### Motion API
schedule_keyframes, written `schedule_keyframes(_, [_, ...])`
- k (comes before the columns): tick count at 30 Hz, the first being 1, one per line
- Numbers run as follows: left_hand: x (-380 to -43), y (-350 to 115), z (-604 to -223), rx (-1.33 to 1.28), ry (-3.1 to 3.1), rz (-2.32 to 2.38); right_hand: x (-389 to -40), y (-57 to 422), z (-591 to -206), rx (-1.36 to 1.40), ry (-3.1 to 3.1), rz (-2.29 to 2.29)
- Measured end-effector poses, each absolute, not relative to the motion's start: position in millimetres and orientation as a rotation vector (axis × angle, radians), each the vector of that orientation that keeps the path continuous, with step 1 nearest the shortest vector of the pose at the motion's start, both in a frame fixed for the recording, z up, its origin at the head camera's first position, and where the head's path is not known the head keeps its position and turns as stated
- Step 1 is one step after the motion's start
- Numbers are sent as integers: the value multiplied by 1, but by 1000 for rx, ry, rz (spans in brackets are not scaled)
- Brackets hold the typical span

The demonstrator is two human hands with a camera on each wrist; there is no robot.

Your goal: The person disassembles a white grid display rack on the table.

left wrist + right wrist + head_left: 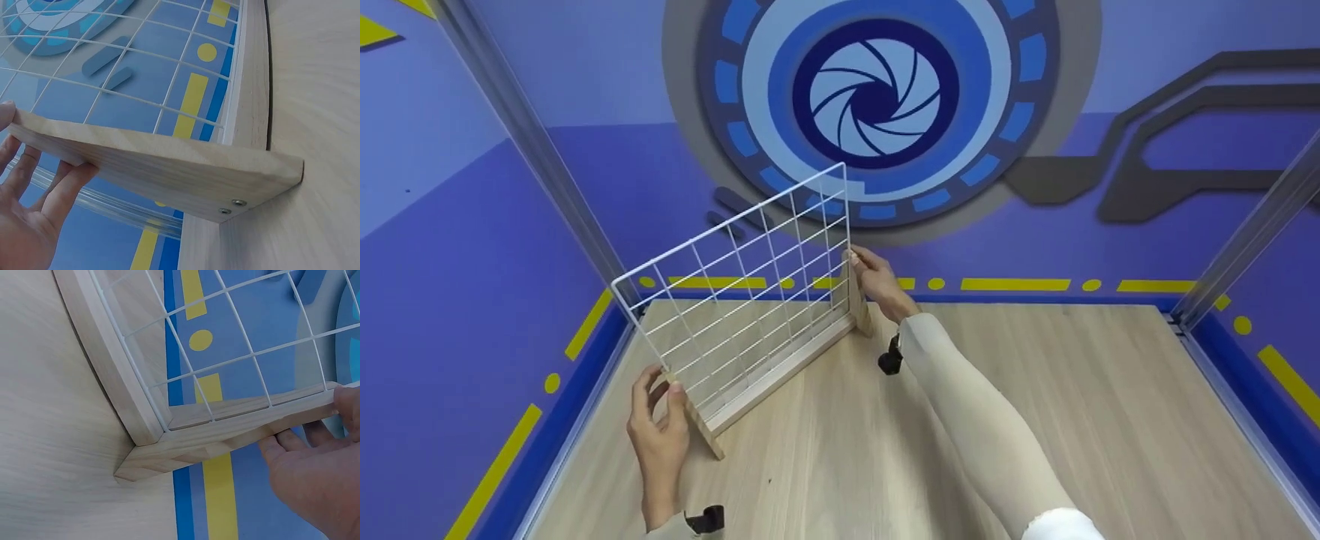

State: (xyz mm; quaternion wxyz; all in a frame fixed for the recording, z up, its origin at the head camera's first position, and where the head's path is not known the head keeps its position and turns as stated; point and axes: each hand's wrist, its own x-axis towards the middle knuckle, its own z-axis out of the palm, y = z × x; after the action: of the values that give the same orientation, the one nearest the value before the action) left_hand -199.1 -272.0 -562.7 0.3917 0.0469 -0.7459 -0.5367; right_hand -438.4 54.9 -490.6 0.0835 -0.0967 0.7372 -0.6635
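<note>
A white wire grid panel point(760, 204) stands upright and slanting across the table in a wooden frame with a bottom rail point(784, 375). My left hand point(660, 431) holds the upper part of the near side board point(703, 422), thumb on one face and fingers on the other. Two screw heads point(239, 202) show low on that board in the left wrist view. At the far end, my right hand point(879, 283) grips the other side board point(858, 300) near its top. In the right wrist view, the grid's edge meets this board point(225, 433). Both boards touch the tabletop.
The wood-grain table point(1072, 390) is bounded by a blue patterned back wall point(1005, 259) and side walls. Metal profile posts point(540, 157) rise at the corners. Black camera straps point(890, 356) are on both wrists.
</note>
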Motion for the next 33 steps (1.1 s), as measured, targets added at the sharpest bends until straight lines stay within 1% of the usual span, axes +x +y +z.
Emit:
schedule_keyframes(4, [-199,-271,-563,112,-1895,-1366,-435,56,-493,-272,2255,-2017])
schedule_keyframes(10, [-199,-271,-560,114,-1900,-1343,-425,64,-493,-317,2294,-2077])
schedule_keyframes(23, [-203,-270,-561,100,-1886,-1296,-406,87,-471,-429,2398,-2050])
schedule_keyframes(33, [-200,-270,-558,118,-1937,-1252,-382,84,-467,-621,2400,-2066])
